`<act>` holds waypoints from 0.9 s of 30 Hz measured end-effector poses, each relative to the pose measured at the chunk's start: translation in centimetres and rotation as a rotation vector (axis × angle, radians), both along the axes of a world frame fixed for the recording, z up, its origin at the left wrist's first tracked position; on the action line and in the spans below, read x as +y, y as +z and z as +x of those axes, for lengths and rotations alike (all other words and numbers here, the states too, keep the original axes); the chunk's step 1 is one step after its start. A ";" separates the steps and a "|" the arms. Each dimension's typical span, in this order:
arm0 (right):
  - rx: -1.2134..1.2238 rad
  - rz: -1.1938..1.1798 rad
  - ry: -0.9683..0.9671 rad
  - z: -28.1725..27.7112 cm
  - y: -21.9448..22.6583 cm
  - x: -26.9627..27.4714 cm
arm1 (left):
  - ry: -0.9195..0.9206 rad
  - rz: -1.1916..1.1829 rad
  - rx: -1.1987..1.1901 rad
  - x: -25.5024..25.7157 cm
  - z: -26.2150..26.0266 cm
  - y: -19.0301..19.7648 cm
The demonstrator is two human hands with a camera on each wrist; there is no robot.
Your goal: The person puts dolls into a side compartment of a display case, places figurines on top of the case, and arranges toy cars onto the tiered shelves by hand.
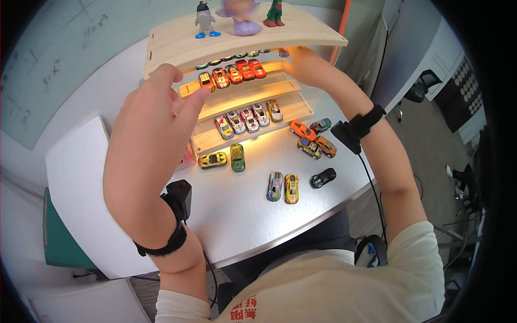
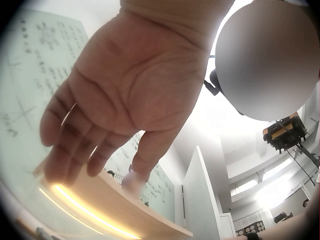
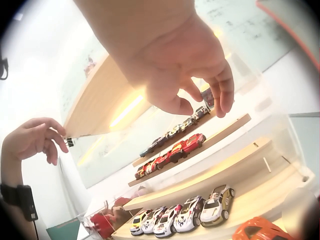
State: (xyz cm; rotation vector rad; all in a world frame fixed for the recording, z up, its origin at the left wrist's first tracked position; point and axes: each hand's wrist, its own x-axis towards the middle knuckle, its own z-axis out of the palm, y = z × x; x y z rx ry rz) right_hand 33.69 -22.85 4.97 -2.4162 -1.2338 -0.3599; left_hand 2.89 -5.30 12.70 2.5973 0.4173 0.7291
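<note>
My right hand (image 3: pixel 175 65) reaches under the top board of a lit wooden display shelf (image 1: pixel 242 40). Between its thumb and fingers it pinches a small toy car (image 3: pixel 207 97), mostly hidden by the fingers, at the end of the back row of cars (image 3: pixel 175 131). One tier lower stands a row of red toy cars (image 1: pixel 235 74). White patterned cars and a gold one (image 1: pixel 274 110) line the bottom tier. My left hand (image 1: pixel 153 118) holds nothing, its fingers loosely bent beside the top board's left end; its palm (image 2: pixel 135 85) faces its wrist camera.
Several loose toy cars lie on the silvery table (image 1: pixel 242 215), among them an orange car (image 1: pixel 302 130), a green car (image 1: pixel 237 157) and a black car (image 1: pixel 323 178). A penguin figure (image 1: pixel 204 21) and other figurines stand on the top board. A whiteboard (image 1: pixel 70 59) is behind.
</note>
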 end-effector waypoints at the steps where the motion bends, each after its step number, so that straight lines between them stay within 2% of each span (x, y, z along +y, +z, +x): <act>1: -0.024 -0.004 -0.018 -0.2 0.8 0.6 | 0.005 -0.004 -0.005 0.0 -0.1 0.1; 2: -0.028 -0.008 -0.014 -0.3 2.0 1.2 | 0.021 -0.017 0.009 -0.3 -0.1 0.2; 4: 0.235 -0.200 -0.164 -0.5 4.3 2.1 | 0.041 -0.038 0.023 -0.1 -0.2 0.1; 5: 0.231 -0.206 -0.161 -0.7 4.7 2.2 | 0.026 -0.007 0.002 0.1 -0.2 -0.1; 7: -0.075 -0.013 0.003 -1.3 4.7 2.1 | 0.013 0.016 -0.018 0.5 -0.2 -0.5; 12: -0.021 0.006 -0.002 -0.5 4.0 3.1 | -0.040 0.068 -0.068 0.6 -0.2 -0.5; 27: 0.196 0.157 -0.082 1.4 2.4 3.1 | -0.040 0.021 -0.066 0.8 0.0 -0.4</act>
